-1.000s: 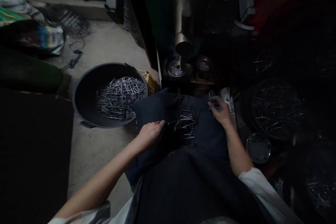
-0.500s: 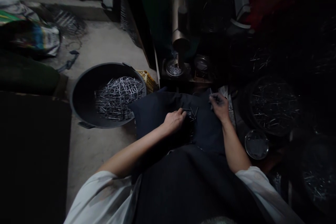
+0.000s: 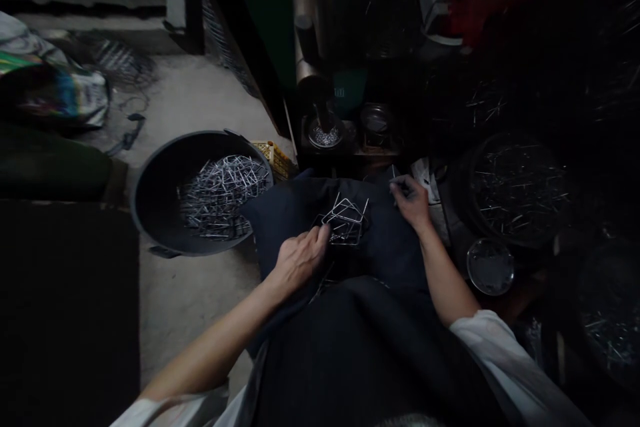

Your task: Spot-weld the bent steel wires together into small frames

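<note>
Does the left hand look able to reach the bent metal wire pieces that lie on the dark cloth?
Yes, most likely: the bare left hand is right beside the thin, shiny bent wire pieces on the dark blue cloth, and nothing visible blocks the way.

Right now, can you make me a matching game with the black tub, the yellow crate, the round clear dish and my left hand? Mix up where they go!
Things:
1. Black tub
2. Yellow crate
3. Round clear dish
4. Left hand

Places:
A. Beside the right forearm
B. Over the dark cloth, next to the loose bent wires
C. Around a big heap of wires
D. Partly hidden, just past the tub's rim

Right pairs: 1-C, 2-D, 3-A, 4-B
</note>
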Demonstrator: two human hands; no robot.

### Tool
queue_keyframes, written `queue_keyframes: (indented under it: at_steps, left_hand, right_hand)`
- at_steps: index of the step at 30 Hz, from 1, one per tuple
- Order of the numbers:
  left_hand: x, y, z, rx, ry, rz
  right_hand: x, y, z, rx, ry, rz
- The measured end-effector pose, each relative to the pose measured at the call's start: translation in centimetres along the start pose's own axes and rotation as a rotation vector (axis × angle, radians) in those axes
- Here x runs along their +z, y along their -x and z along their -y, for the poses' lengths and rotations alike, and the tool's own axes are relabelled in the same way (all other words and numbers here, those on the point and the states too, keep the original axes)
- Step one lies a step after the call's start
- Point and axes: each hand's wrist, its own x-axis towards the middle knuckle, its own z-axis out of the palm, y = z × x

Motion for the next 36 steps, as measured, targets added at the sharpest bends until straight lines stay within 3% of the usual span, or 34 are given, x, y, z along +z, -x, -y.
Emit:
queue_keyframes:
  at_steps: [6,11,15,17,21,23,26,28,31,36]
  left_hand:
    - [1.0,2.7,2.2,0.059,0.184,-0.415]
    - [0.8,3.6,2.6,-0.117,0.300,-0.506]
    - [1.1,4.4,3.2,-0.090,0.223,-0.661]
    - [1.1,4.4,3.7,-0.141,0.139,-0.610]
    - [0.2,3.9,4.5,-0.228,0.087,-0.213]
    - [-0.4,3.6,4.7,-0.225,0.181,-0.131]
    - [-1.2,2.9,4.7,-0.202,0.485,-0.247]
    - [-1.7,2.0,4.4,-0.161,0.710,-0.318]
    - [-2.1,0.1,3.1,-0.092,0.931,-0.329]
    - [-1.7,-2.4,0.7,-0.185,1.299,-0.341]
  right_hand:
    - [0.1,0.0,0.4,0.009,-0.014,0.003]
    - [0.2,0.0,0.3,-0.006,0.020,-0.005]
    - [0.2,-0.1,0.2,-0.011,0.049,-0.002]
    - [0.2,-0.2,0.2,-0.007,0.044,-0.001]
    - [0.0,-0.2,0.4,0.006,0.046,0.003]
    - [-0.1,0.1,1.1,0.011,0.048,0.005]
    - [0.5,1.2,3.6,-0.020,-0.059,0.095]
    - [1.5,2.0,6.0,-0.081,-0.176,0.268]
    - [3.8,2.9,8.9,-0.155,-0.253,0.492]
    - [6.2,2.4,8.7,-0.106,-0.200,0.445]
